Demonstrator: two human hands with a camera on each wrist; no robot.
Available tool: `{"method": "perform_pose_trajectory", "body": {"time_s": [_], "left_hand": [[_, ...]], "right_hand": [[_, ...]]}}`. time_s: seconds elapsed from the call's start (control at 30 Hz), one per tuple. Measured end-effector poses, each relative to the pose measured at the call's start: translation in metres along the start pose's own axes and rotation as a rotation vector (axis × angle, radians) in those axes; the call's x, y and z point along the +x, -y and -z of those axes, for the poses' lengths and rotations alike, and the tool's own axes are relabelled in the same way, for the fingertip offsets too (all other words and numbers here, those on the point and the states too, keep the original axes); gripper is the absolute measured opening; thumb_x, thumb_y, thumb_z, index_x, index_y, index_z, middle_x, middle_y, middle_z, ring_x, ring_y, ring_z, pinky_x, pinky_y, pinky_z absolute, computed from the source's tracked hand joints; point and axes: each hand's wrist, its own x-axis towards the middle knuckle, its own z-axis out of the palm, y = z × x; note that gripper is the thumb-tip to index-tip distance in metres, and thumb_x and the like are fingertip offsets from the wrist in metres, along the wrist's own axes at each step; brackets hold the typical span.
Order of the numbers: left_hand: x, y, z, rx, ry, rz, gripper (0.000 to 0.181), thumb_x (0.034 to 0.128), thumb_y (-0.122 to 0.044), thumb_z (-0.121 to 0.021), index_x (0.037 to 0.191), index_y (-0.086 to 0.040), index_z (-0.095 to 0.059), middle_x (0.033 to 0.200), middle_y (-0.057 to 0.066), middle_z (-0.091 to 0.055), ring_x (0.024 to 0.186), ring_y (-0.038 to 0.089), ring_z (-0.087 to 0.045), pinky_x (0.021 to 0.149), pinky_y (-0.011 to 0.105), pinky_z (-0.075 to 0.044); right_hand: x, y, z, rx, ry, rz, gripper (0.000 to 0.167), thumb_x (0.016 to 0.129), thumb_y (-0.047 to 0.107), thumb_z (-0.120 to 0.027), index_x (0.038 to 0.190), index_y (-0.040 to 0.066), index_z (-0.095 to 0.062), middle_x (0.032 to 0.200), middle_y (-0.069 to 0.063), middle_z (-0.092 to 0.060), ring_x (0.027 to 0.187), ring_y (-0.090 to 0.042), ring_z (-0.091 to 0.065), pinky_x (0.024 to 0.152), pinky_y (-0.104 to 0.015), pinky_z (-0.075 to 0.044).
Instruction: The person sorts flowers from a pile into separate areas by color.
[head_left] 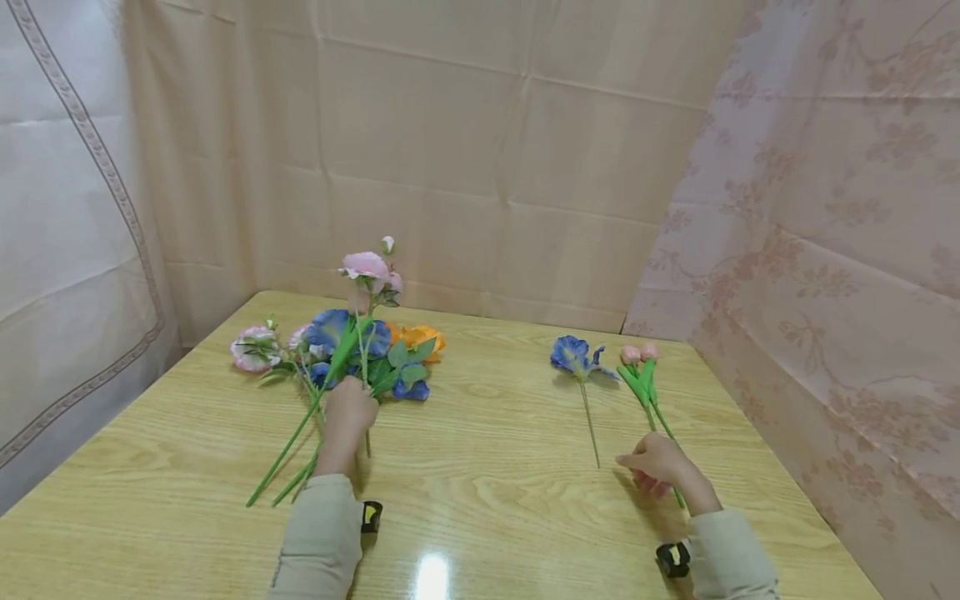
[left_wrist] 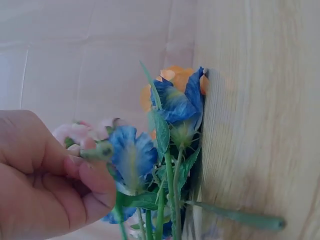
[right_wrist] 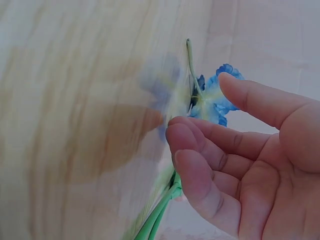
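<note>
My left hand [head_left: 351,410] pinches the stem of a pink artificial flower [head_left: 366,266] that stands up above a heap of other flowers on the left. In the left wrist view, the cut end of a stem [left_wrist: 98,151] pokes out between thumb and fingers. Beneath it lie blue flowers [head_left: 328,331], an orange flower [head_left: 422,340] and a pink-and-white flower [head_left: 256,350]. At the right, my right hand [head_left: 660,465] hovers by the stems of pink tulips [head_left: 640,353]; its fingers are loosely bent, thumb apart, holding nothing. A single blue flower [head_left: 573,357] lies to its left.
The wooden table [head_left: 480,467] carries all the flowers. A beige curtain [head_left: 450,167] hangs behind it, with a floral cloth [head_left: 847,250] on the right and a white cloth [head_left: 67,208] on the left. Long green stems [head_left: 281,458] point towards the near edge.
</note>
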Motion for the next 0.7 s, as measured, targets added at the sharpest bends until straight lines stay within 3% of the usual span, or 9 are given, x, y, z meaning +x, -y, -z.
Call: {"method": "perform_pose_trajectory", "body": {"time_s": [0.2,0.43,0.63,0.7], "left_hand": [[0.002,0.000,0.000,-0.101,-0.014,-0.008,0.014,0.0820,0.001,-0.043,0.090,0.012,-0.047,0.084,0.029,-0.053,0.083,0.046,-0.052,0.071,0.049,-0.043],[0.002,-0.004,-0.002,-0.107,0.009,-0.038,0.021,0.0864,0.001,-0.040,0.099,0.015,-0.047,0.091,0.032,-0.054,0.084,0.045,-0.053,0.068,0.047,-0.044],[-0.002,-0.017,-0.002,-0.223,0.061,-0.043,0.018,0.0905,-0.001,-0.040,0.103,0.011,-0.045,0.103,0.029,-0.054,0.092,0.039,-0.053,0.067,0.042,-0.044],[-0.004,-0.023,-0.001,-0.270,0.084,-0.047,0.015,0.0926,-0.002,-0.040,0.102,0.009,-0.045,0.102,0.027,-0.055,0.087,0.035,-0.055,0.063,0.037,-0.045]], "right_hand": [[-0.001,0.002,-0.001,0.003,0.003,-0.001,0.023,0.084,0.016,-0.060,0.070,-0.003,-0.060,0.057,-0.007,-0.055,0.047,-0.017,-0.054,0.044,-0.030,-0.048],[-0.002,0.005,-0.002,-0.015,0.012,0.002,0.023,0.085,0.016,-0.059,0.073,-0.003,-0.060,0.059,-0.007,-0.056,0.049,-0.017,-0.055,0.046,-0.031,-0.049],[-0.002,0.010,-0.006,-0.005,0.017,0.044,0.025,0.085,0.016,-0.059,0.067,-0.001,-0.058,0.056,-0.005,-0.054,0.048,-0.016,-0.054,0.045,-0.031,-0.048],[-0.002,0.013,-0.009,-0.002,0.017,0.061,0.025,0.085,0.016,-0.059,0.066,-0.001,-0.058,0.055,-0.005,-0.054,0.047,-0.015,-0.053,0.044,-0.031,-0.048]]}}
